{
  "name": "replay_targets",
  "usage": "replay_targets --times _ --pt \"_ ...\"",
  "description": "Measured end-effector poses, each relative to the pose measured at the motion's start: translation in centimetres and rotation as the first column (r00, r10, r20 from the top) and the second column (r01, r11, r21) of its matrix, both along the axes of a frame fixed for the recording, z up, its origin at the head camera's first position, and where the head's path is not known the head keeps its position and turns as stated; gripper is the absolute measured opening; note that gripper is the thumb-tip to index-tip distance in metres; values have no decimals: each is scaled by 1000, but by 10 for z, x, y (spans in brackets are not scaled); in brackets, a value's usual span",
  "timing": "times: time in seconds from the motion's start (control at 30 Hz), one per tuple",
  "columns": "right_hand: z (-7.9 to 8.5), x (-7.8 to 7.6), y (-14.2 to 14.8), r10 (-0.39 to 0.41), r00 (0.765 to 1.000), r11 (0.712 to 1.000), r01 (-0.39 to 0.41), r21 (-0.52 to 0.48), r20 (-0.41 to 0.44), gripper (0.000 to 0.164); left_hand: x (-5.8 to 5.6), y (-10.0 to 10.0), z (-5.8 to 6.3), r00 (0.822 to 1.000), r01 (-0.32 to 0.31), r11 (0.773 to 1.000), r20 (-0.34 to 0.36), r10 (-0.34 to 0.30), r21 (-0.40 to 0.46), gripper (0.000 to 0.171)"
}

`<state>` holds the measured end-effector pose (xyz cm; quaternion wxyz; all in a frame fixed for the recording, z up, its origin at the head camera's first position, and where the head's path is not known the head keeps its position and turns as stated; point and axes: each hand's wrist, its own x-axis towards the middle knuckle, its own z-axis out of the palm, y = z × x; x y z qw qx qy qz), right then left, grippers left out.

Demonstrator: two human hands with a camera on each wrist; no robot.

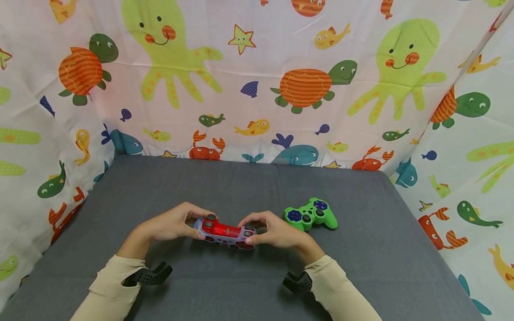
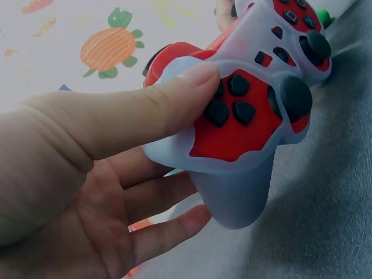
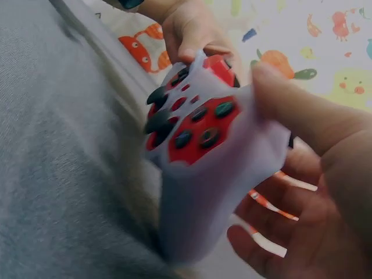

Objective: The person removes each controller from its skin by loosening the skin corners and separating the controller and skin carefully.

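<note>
Plainly, the red pad (image 1: 225, 230) is between two hands, left of the green pad (image 1: 311, 215). The left hand (image 1: 173, 223) and right hand (image 1: 278, 233) pinch its ends, thumbs opposing fingers — sensible holds, as its pale cover (image 2: 237, 197) looks soft and grippy over probably light, stiff plastic.

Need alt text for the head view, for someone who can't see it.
A person's left hand and right hand hold opposite ends of a red controller in a pale sleeve over a gray tabletop. A green controller with blue button panels lies beside the right hand. Behind hangs fabric printed with cartoon sea animals.
</note>
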<state>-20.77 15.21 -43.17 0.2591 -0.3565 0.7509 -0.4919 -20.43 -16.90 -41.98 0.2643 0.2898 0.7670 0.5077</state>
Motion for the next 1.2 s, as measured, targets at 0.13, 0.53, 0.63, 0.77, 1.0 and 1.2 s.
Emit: replay_targets --times 0.13,0.53,0.63,0.77,1.0,1.2 --pt "6 3 1 -9 998 998 12 60 -55 33 2 2 1 1000 7 1000 -10 -7 -2 56" --pt "8 15 3 -62 993 989 75 130 -97 30 4 7 -6 1000 11 1000 -1 -11 -5 54" --pt "8 15 3 -52 995 989 63 130 -84 29 5 7 -4 1000 9 1000 -12 -9 -9 54" --pt "5 12 2 -1 999 996 5 91 -48 33 6 9 1 999 2 999 -44 -4 -37 52" --pt "-2 4 -3 79 997 996 -79 -49 -3 46 6 8 12 996 -2 998 -87 -3 -55 52" --pt "-2 6 -8 68 997 994 -65 -90 33 46 5 3 14 993 -4 998 -117 -4 -70 52"
